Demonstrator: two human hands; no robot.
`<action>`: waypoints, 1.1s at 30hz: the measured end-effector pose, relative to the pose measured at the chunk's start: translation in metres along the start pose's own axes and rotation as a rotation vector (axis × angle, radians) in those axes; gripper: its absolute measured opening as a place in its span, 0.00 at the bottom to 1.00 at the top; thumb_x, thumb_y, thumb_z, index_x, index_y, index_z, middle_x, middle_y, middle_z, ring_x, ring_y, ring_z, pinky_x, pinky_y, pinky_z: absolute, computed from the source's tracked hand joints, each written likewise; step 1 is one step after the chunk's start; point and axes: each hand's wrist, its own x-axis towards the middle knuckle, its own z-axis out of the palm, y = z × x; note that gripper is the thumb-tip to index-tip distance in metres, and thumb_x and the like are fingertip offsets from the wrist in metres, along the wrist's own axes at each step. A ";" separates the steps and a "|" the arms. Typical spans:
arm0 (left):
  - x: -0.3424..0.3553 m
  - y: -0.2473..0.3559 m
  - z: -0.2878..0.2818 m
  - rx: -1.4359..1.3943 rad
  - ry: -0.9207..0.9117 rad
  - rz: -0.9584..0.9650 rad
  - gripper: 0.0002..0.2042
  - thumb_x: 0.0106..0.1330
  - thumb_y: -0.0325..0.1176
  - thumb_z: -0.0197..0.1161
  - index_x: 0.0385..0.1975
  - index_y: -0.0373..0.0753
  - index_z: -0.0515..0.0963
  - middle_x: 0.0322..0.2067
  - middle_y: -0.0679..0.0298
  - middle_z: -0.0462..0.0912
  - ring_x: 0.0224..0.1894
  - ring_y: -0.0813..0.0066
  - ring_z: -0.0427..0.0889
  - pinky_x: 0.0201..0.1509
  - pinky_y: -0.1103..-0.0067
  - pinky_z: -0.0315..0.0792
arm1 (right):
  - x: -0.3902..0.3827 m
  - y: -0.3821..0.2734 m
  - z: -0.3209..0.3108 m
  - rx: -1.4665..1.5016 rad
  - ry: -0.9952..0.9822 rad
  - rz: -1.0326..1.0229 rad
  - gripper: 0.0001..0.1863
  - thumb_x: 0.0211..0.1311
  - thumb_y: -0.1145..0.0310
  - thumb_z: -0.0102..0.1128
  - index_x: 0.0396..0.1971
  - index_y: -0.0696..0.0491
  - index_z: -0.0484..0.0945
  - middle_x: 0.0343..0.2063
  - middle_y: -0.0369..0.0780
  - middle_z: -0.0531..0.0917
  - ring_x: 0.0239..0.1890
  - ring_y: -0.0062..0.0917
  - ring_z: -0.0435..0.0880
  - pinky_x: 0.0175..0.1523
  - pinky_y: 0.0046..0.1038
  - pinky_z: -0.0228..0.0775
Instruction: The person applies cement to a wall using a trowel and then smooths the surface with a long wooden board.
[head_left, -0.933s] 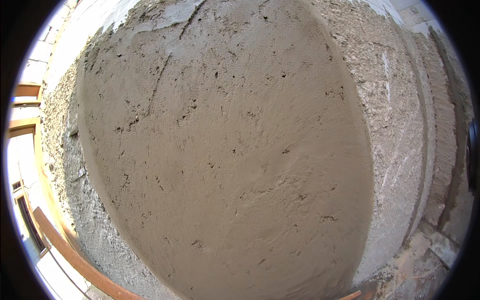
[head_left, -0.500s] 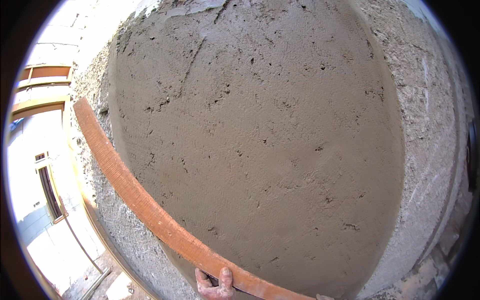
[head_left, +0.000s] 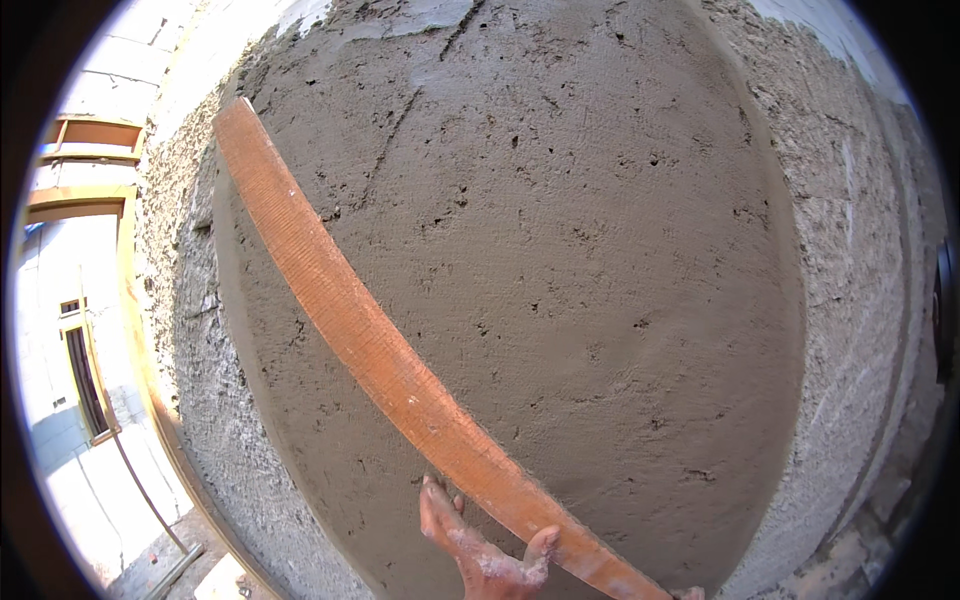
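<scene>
A long orange-brown wooden straightedge [head_left: 375, 345] slants across the wall, from the upper left down to the lower right. Beneath it spreads a broad patch of wet grey-brown plaster [head_left: 560, 250], pitted with small holes. My left hand [head_left: 490, 560], dusted with plaster, holds the straightedge from below: its thumb rests on the face, while the other fingers reach the lower edge. Only a sliver of my right hand [head_left: 688, 594] shows, at the straightedge's lower right end by the picture's bottom; the rest of it is out of sight.
Rough bare wall [head_left: 840, 230] borders the plaster on the right, and a similar strip [head_left: 215, 390] runs down the left. Past the left edge are a yellowish door frame [head_left: 128, 240], a sunlit pale wall and a long thin pole [head_left: 150, 495].
The straightedge has moved up and to the right, its upper end now over the plaster. My left hand rose with it and shows more. The view has shifted slightly.
</scene>
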 end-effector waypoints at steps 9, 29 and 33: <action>-0.035 0.039 0.014 0.384 -0.855 0.723 0.26 0.74 0.54 0.55 0.68 0.50 0.68 0.56 0.68 0.74 0.67 0.73 0.71 0.81 0.49 0.38 | 0.019 0.057 0.020 0.037 0.196 -0.375 0.23 0.41 0.64 0.75 0.35 0.59 0.74 0.31 0.52 0.76 0.35 0.54 0.77 0.40 0.54 0.73; 0.051 0.020 0.020 0.659 -0.781 1.046 0.27 0.67 0.37 0.59 0.67 0.42 0.69 0.58 0.66 0.72 0.67 0.69 0.70 0.81 0.57 0.56 | 0.087 0.069 0.017 0.172 0.283 -0.622 0.32 0.49 0.65 0.76 0.54 0.61 0.75 0.44 0.51 0.79 0.44 0.46 0.80 0.45 0.50 0.76; 0.118 0.003 0.028 0.800 -0.638 1.017 0.32 0.63 0.39 0.66 0.69 0.52 0.67 0.62 0.68 0.70 0.71 0.69 0.66 0.82 0.49 0.51 | 0.146 0.043 0.024 0.219 0.488 -0.670 0.37 0.36 0.72 0.79 0.53 0.59 0.76 0.43 0.46 0.74 0.40 0.42 0.76 0.42 0.46 0.69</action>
